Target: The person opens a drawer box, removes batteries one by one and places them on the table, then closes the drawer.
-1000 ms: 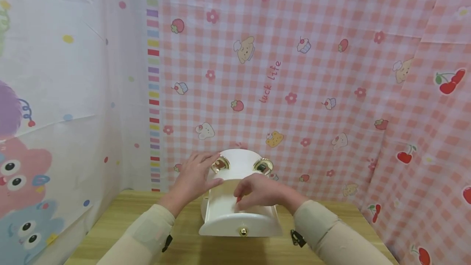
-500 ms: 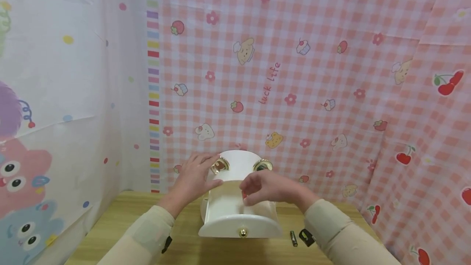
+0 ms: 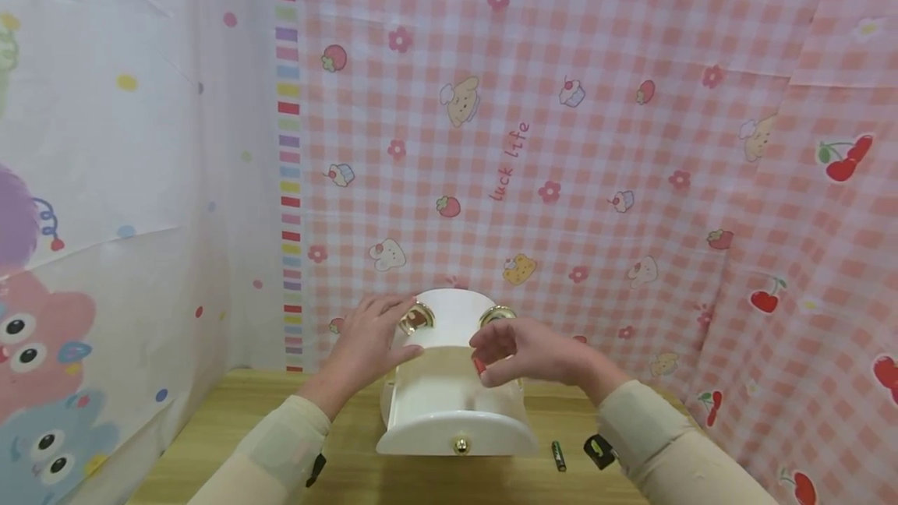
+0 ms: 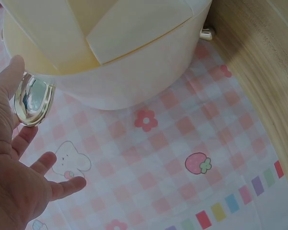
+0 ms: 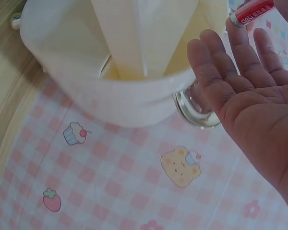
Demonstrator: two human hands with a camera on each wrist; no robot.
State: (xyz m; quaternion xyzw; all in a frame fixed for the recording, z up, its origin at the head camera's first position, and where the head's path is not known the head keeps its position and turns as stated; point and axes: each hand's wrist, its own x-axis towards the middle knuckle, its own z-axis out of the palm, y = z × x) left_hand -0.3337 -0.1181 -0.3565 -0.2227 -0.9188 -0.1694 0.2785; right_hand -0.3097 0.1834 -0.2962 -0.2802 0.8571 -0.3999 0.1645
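Pinching the red battery (image 3: 479, 365) between thumb and fingertip, the right hand (image 3: 531, 349) I watch from afar has its other fingers parted. On my right wrist view I read "deli" on the casing; the silver end sits at a fingertip, and the long axis runs obliquely from there up to the thumb. From the head view, the battery is tilted, and it shows over the pale interior of the white container (image 3: 435, 436), beneath the right fingers.

Across from them, the left hand (image 3: 368, 337) is spread, thumb well apart from the fingers, around a gold fitting (image 4: 34, 98) on the container's side; I cannot tell how firmly it touches. Nearer the person than both sets of fingertips, the container's gold knob (image 3: 461, 445) points at the person.

Out to the right of the right fingertips and nearer the person, a dark battery (image 3: 558, 456) lies on the wooden table (image 3: 351, 450), its long axis pointing roughly away from the person. Beyond all the fingers, I see a pink checked cloth (image 3: 435, 154).
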